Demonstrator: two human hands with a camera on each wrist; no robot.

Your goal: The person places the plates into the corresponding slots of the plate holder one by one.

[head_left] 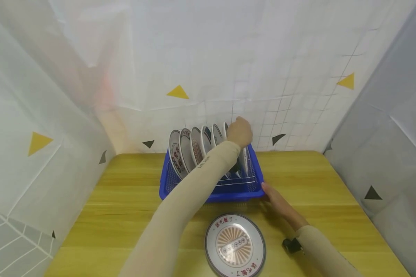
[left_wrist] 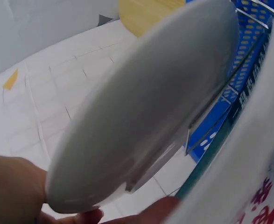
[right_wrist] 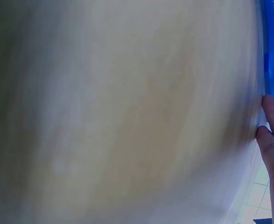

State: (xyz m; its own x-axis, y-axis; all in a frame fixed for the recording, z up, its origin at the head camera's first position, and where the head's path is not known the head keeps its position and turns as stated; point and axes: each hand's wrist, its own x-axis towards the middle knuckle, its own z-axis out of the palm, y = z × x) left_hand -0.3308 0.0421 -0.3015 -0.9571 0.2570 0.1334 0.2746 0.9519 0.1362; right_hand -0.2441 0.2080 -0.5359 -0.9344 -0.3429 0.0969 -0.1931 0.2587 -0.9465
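Note:
At the right end of a row of plates, my left hand (head_left: 240, 131) holds a white plate (left_wrist: 146, 102) by its edge. In the left wrist view its fingers curl at that plate's rim, beside another plate with red and green print. The upright plates (head_left: 175, 152) stand in a wire rack inside a blue plastic basket (head_left: 225, 198). My right hand (head_left: 279, 202) touches the basket's front right corner with extended fingers (right_wrist: 270, 147). A round plate (head_left: 235, 244) with a brown sunburst and red characters lies flat in front of the basket.
The wood-grain table (head_left: 124, 215) is walled by white sheeting (head_left: 194, 50) at the back and sides, close behind the basket. A black wrist device (head_left: 292, 245) sits by my right sleeve. My left forearm crosses over the basket's front.

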